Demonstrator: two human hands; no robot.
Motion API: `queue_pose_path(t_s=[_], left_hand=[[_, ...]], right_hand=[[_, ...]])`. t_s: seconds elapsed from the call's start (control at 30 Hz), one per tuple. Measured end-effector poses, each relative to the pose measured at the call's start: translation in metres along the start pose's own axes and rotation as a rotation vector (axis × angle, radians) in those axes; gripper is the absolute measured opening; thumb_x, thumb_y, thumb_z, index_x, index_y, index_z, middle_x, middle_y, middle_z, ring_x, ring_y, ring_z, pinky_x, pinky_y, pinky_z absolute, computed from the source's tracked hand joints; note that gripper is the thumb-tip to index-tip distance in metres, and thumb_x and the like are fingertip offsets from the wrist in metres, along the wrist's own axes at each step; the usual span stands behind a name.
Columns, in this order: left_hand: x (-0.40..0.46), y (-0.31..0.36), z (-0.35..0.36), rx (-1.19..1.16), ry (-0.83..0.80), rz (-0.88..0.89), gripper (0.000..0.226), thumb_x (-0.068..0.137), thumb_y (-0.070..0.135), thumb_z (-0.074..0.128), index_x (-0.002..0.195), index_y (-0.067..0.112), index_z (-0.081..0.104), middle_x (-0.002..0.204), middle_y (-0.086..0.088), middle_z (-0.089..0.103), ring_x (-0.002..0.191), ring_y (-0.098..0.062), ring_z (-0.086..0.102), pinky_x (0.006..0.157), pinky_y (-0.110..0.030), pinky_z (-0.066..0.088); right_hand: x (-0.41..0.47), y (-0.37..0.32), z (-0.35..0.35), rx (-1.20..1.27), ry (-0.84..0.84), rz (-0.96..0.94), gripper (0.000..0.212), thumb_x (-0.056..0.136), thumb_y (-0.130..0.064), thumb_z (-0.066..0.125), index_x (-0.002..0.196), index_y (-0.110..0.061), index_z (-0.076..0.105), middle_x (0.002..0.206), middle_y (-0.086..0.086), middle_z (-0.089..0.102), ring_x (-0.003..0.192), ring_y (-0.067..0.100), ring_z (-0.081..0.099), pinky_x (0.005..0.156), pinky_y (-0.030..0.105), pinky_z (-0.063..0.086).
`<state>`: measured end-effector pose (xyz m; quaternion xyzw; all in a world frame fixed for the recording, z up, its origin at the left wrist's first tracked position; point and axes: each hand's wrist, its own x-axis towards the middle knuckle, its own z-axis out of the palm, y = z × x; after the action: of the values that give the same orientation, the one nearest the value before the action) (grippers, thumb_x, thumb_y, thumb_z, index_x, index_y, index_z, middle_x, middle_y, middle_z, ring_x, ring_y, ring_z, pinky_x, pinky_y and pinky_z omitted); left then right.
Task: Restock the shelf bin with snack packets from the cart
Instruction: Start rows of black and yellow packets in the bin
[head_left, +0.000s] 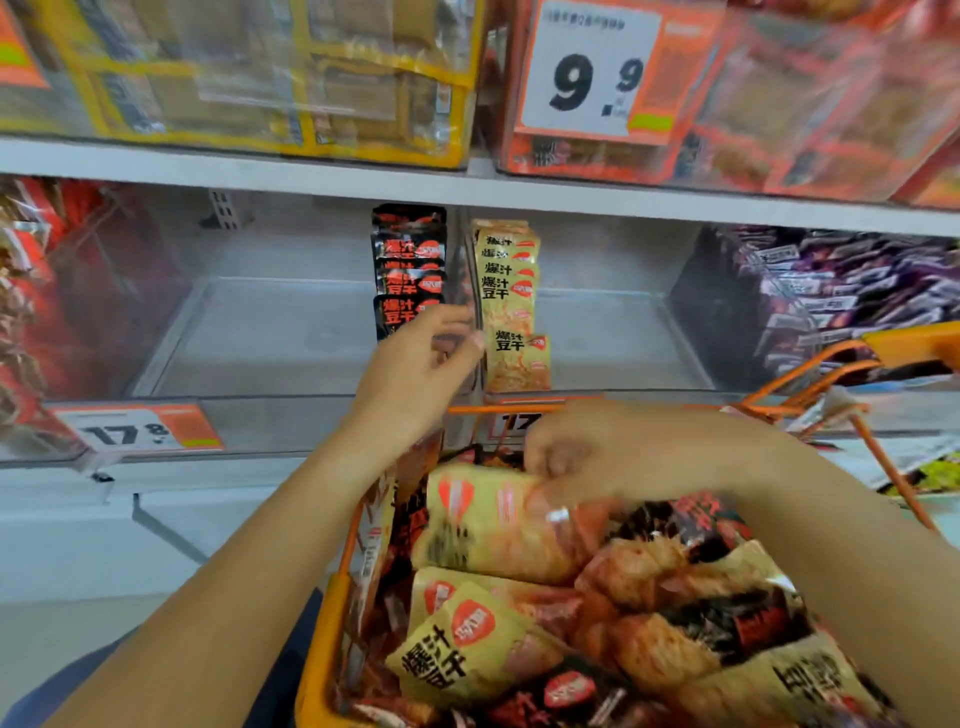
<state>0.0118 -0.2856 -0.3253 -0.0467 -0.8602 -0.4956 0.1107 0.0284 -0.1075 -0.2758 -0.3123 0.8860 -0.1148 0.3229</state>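
Observation:
An orange cart (324, 639) below me is piled with yellow and black snack packets. My right hand (587, 457) grips a yellow packet (483, 525) at the top of the pile. My left hand (421, 364) is raised in front of the clear shelf bin (260, 338), fingers loosely spread by a row of black packets (408, 270) standing at the bin's right side; whether it holds one is unclear. A row of yellow packets (511, 306) stands upright in the neighbouring bin (613, 343).
Price tags reading 17.8 (140, 428) hang on the bin fronts. Red packets (47, 312) fill the bin at left, purple packets (831, 291) the bin at right. Above the shelf board (311, 179) stand yellow and red boxed goods with a 9.9 sign (592, 73).

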Motion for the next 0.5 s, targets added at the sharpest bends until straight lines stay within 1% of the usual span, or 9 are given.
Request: queue_pose_path(t_s=[0.03,0.1,0.13,0.2,0.27,0.3,0.4,0.47,0.5], left_hand=[[0.0,0.001,-0.002,-0.081,0.034,-0.008,0.021,0.093,0.027,0.057,0.113,0.023,0.062,0.096,0.021,0.062,0.089,0.001,0.058,0.08,-0.011,0.043],[0.0,0.006,-0.007,-0.292,0.068,-0.07,0.01,0.093,0.026,0.058,0.093,0.029,0.067,0.087,0.016,0.069,0.085,-0.001,0.064,0.081,-0.021,0.048],[0.0,0.012,-0.011,-0.397,0.055,-0.128,0.014,0.094,0.029,0.057,0.087,0.029,0.069,0.084,0.013,0.072,0.084,-0.004,0.067,0.08,-0.025,0.051],[-0.001,0.022,-0.017,-0.533,-0.06,-0.252,0.022,0.093,0.038,0.054,0.087,0.024,0.07,0.082,0.006,0.074,0.08,-0.012,0.071,0.073,-0.028,0.056],[-0.005,0.029,-0.021,-0.609,-0.195,-0.282,0.022,0.087,0.038,0.058,0.097,0.02,0.067,0.08,-0.001,0.075,0.071,-0.018,0.072,0.062,-0.027,0.058],[-0.006,0.03,-0.022,-0.602,-0.213,-0.254,0.021,0.084,0.032,0.064,0.101,0.02,0.065,0.081,-0.003,0.075,0.07,-0.019,0.072,0.059,-0.026,0.058],[-0.005,0.028,-0.021,-0.538,-0.152,-0.184,0.031,0.08,0.016,0.072,0.109,0.018,0.062,0.085,-0.004,0.075,0.073,-0.02,0.072,0.057,-0.026,0.058],[-0.004,0.028,-0.017,-0.521,-0.152,-0.161,0.03,0.081,0.014,0.071,0.11,0.014,0.062,0.084,-0.004,0.075,0.073,-0.018,0.072,0.057,-0.026,0.058],[-0.004,0.027,-0.013,-0.52,-0.152,-0.152,0.027,0.083,0.015,0.069,0.109,0.013,0.062,0.084,-0.004,0.074,0.073,-0.016,0.071,0.057,-0.025,0.057]], right_hand=[[-0.007,0.0,-0.007,0.166,0.101,0.025,0.022,0.087,-0.025,0.068,0.071,-0.026,0.053,0.057,-0.015,0.054,0.054,-0.002,0.045,0.058,0.018,0.037],[-0.022,0.003,-0.02,0.449,0.355,0.014,0.014,0.084,-0.021,0.071,0.075,-0.018,0.06,0.059,-0.012,0.058,0.055,0.0,0.047,0.056,0.019,0.035],[-0.027,0.005,-0.024,0.554,0.439,0.031,0.013,0.084,-0.019,0.07,0.078,-0.013,0.061,0.063,-0.006,0.061,0.057,0.004,0.05,0.056,0.021,0.036],[-0.03,0.006,-0.028,0.762,0.523,0.083,0.01,0.086,-0.015,0.067,0.082,-0.009,0.06,0.067,0.0,0.066,0.059,0.007,0.057,0.056,0.018,0.044],[-0.025,0.008,-0.024,0.82,0.539,0.122,0.009,0.086,-0.018,0.065,0.086,-0.011,0.06,0.077,0.003,0.071,0.068,0.01,0.064,0.064,0.021,0.048],[-0.024,0.008,-0.023,0.854,0.543,0.142,0.01,0.086,-0.021,0.065,0.088,-0.012,0.061,0.08,0.004,0.072,0.07,0.01,0.065,0.066,0.022,0.05],[-0.022,0.008,-0.025,0.857,0.5,0.161,0.026,0.081,-0.035,0.067,0.096,-0.013,0.065,0.077,-0.002,0.07,0.067,0.005,0.064,0.066,0.016,0.051],[-0.017,0.007,-0.027,0.822,0.445,0.157,0.033,0.077,-0.04,0.068,0.103,-0.018,0.068,0.08,-0.003,0.07,0.071,0.007,0.063,0.073,0.021,0.05],[-0.014,0.007,-0.031,0.84,0.435,0.145,0.029,0.08,-0.036,0.069,0.104,-0.019,0.069,0.085,-0.001,0.071,0.074,0.009,0.064,0.075,0.024,0.051]])
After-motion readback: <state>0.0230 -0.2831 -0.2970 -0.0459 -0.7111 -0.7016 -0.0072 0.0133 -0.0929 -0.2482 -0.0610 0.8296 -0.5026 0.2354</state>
